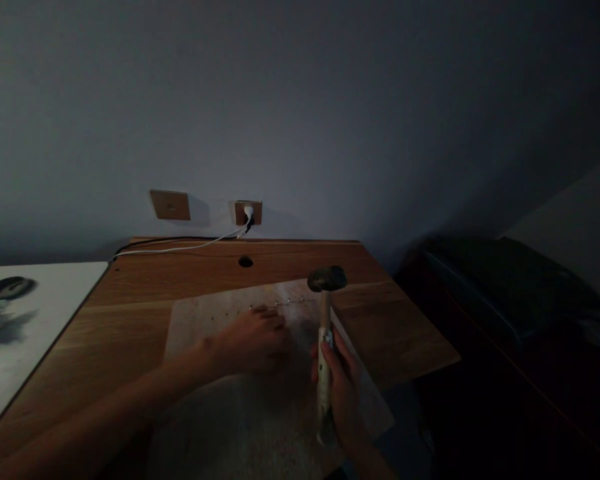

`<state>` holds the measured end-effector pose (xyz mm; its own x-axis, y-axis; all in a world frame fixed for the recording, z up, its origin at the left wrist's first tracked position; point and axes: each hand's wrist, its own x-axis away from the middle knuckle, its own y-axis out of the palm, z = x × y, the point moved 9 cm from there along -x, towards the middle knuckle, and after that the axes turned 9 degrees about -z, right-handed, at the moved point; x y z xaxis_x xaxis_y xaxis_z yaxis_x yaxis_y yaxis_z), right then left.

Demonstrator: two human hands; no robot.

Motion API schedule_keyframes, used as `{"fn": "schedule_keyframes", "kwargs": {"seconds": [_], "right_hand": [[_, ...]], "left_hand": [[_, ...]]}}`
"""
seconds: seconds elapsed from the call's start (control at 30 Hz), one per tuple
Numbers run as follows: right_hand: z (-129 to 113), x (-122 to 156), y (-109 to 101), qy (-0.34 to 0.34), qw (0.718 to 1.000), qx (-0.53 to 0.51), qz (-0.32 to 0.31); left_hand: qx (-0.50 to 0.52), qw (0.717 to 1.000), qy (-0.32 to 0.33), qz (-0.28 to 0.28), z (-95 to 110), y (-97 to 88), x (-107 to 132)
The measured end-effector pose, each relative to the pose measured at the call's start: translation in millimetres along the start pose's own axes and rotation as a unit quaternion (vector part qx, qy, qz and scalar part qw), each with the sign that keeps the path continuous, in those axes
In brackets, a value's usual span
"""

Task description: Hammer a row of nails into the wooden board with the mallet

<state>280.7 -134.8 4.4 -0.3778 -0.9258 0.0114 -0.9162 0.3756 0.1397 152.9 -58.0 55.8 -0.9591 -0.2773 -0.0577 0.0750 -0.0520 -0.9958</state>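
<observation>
- A hammer (325, 320) is held upright over the right part of a pale board (200, 320), its dark head raised above the handle and clear of the surface.
- The right hand (341, 387) is wrapped around the lower handle, the fingers clamped on it.
- The left hand (253, 340) is laid on the board, fingers drawn close together, tips at a row of small nails (286, 303); whether a nail is pinched cannot be told in the dim light.
- The nail row is set near the board's far edge, just left of the hammer head.
- The board is laid on a wooden desk (205, 273); its near right corner is seen past the desk's right edge, beside the right hand.
- Bare desk is left on the far side, as far as a round hole (245, 262) and a white cable (180, 249) that is run along the back edge to a wall socket (249, 213).
- On the left the desk is bordered by a white table (40, 300); on the right, a dark gap and a dark bulky object (505, 280) are seen.
</observation>
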Motion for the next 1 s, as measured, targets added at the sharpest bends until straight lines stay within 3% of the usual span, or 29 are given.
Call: {"fn": "schedule_keyframes", "kwargs": {"seconds": [0.1, 0.2, 0.37, 0.47, 0.7, 0.8, 1.0], "right_hand": [[3, -2, 2, 0.014, 1.000, -0.002, -0.012], [5, -1, 6, 0.028, 0.999, 0.006, -0.030], [10, 1, 7, 0.034, 0.999, 0.003, -0.028], [12, 2, 8, 0.038, 0.999, -0.007, -0.030], [0, 1, 13, 0.024, 0.998, 0.024, -0.054], [-1, 1, 12, 0.021, 0.998, 0.033, -0.050], [2, 0, 11, 0.027, 0.998, 0.033, -0.046]], "left_hand": [[-0.039, 0.999, 0.006, -0.020, 18, 15.7, -1], [-0.045, 0.997, 0.054, -0.030, 29, 25.0, 1], [-0.061, 0.994, 0.084, -0.021, 27, 21.5, 4], [-0.038, 0.998, 0.043, -0.023, 2, 10.6, 10], [0.116, 0.984, -0.110, -0.078, -92, -8.6, 41], [0.156, 0.976, -0.120, -0.094, -105, -7.3, 42], [0.204, 0.969, -0.116, -0.082, -109, -0.5, 37]]}}
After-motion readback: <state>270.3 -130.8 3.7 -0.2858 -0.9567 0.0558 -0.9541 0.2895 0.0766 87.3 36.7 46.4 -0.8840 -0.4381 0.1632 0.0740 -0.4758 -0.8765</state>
